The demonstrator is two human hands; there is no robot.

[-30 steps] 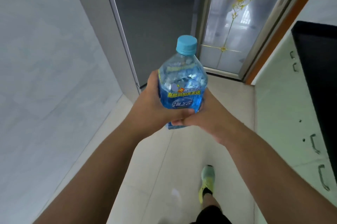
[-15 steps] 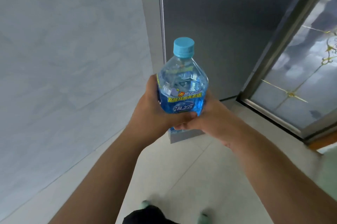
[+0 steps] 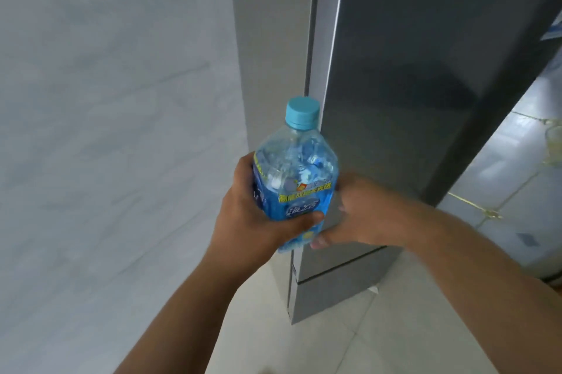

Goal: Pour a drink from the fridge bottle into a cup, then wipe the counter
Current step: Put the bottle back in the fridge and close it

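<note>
One grey fridge (image 3: 410, 100) stands at twelve o'clock behind one capped blue bottle (image 3: 296, 179); left hand (image 3: 258, 221) grips it, right hand (image 3: 362, 212) hangs loosely curled beside it.

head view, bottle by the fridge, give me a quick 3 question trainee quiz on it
1. True or false: the cap is off the bottle.
2. Which hand grips the bottle round its label?
A. the left hand
B. the right hand
C. neither
3. Fill in: the tall grey appliance right behind the bottle is the ____.

Key
1. False: the light blue cap sits on the neck.
2. A: the left hand's fingers wrap the label; the right hand is beside the bottle's lower part, thumb near its base, and contact is unclear.
3. fridge, with its doors closed.
</note>
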